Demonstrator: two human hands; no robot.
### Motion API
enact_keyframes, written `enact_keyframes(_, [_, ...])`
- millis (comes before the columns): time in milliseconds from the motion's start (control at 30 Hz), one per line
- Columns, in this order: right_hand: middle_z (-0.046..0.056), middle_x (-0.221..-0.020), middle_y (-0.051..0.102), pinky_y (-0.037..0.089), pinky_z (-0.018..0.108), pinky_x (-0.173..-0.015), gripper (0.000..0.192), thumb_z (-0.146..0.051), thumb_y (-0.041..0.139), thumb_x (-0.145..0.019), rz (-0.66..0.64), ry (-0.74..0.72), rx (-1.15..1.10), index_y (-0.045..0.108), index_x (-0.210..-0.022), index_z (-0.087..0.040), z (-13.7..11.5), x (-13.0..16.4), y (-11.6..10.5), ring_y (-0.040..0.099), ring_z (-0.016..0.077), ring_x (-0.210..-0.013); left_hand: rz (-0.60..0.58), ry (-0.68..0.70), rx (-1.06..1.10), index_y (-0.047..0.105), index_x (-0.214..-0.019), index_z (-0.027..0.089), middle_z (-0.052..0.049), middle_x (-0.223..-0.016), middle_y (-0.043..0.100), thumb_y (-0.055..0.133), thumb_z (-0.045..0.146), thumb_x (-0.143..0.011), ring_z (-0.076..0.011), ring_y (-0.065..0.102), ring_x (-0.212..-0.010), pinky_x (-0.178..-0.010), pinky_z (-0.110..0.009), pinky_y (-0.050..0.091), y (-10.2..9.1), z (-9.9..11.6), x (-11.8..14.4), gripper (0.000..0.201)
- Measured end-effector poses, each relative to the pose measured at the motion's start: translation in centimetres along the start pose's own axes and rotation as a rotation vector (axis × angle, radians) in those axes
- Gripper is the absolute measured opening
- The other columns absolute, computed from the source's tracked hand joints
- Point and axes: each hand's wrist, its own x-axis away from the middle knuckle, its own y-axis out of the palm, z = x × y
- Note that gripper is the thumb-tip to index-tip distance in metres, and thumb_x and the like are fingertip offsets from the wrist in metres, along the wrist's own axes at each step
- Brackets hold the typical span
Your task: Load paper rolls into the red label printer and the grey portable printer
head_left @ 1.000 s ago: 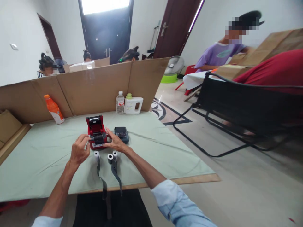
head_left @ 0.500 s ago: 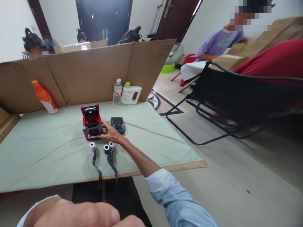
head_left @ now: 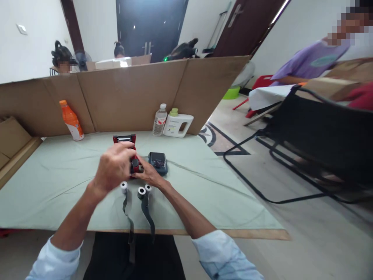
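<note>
Left hand (head_left: pixel 113 167) back from near the lens, curled over red label printer (head_left: pixel 126 139); grip hidden, can't tell. Right hand (head_left: pixel 148 175) spread, bracing its side. Risk: knocking paper rolls (head_left: pixel 142 191) just below the wrists.

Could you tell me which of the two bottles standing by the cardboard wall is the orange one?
The orange bottle is the left one, standing alone and leaning; the clear bottle stands farther right beside the white jug.

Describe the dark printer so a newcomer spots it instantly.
On the green cloth, in front of the cardboard screen, two small printers sit together. The dark printer lies shut, just right of the open red printer that both hands cover.
</note>
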Motion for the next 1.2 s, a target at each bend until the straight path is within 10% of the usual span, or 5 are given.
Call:
enact_keyframes(133, [0.009, -0.142, 0.065, 0.046, 0.050, -0.115, 0.092, -0.030, 0.082, -0.080, -0.019, 0.016, -0.038, 0.038, -0.161, -0.029, -0.4, -0.5, -0.1, 0.061, 0.0329, -0.131, -0.122, -0.393, -0.012, 0.077, -0.105, 0.023, -0.008, -0.119, 0.074, 0.058, 0.019, -0.089, -0.0258, 0.067, -0.118, -0.107, -0.043, 0.055, 3.8, -11.8, 0.1, 0.026])
enact_keyframes(267, [0.011, -0.143, 0.065, 0.045, 0.052, -0.114, 0.094, -0.030, 0.084, -0.078, 0.001, 0.057, -0.032, 0.039, -0.161, -0.028, 0.0, -0.5, -0.3, 0.062, 0.0330, -0.131, -0.233, -0.447, 0.182, 0.072, -0.129, 0.022, -0.010, -0.130, 0.070, 0.059, 0.025, -0.088, -0.0266, 0.063, -0.124, -0.112, -0.046, 0.050, 7.0, -16.6, 2.5, 0.042])
enact_keyframes(833, [0.014, -0.152, 0.051, 0.040, 0.051, -0.121, 0.074, -0.016, 0.077, -0.079, 0.132, -0.205, 0.267, 0.056, -0.149, -0.027, -1.0, -1.5, -0.1, 0.048, 0.0314, -0.142, -0.198, -0.509, 0.157, 0.068, -0.135, 0.021, -0.010, -0.121, 0.061, 0.064, 0.020, -0.082, -0.0246, 0.063, -0.114, -0.103, -0.043, 0.055, 7.5, -19.1, 2.6, 0.053])
enact_keyframes(1200, [0.009, -0.107, 0.073, 0.054, 0.043, -0.098, 0.032, -0.008, 0.062, -0.085, 0.131, -0.293, 0.296, 0.080, -0.106, -0.025, -2.3, -5.0, 0.6, 0.066, 0.0256, -0.104, -0.259, -0.472, 0.259, 0.074, -0.122, 0.022, -0.010, -0.125, 0.065, 0.061, 0.014, -0.076, -0.0246, 0.064, -0.115, -0.084, -0.033, 0.060, 6.1, -17.8, 2.6, 0.049])
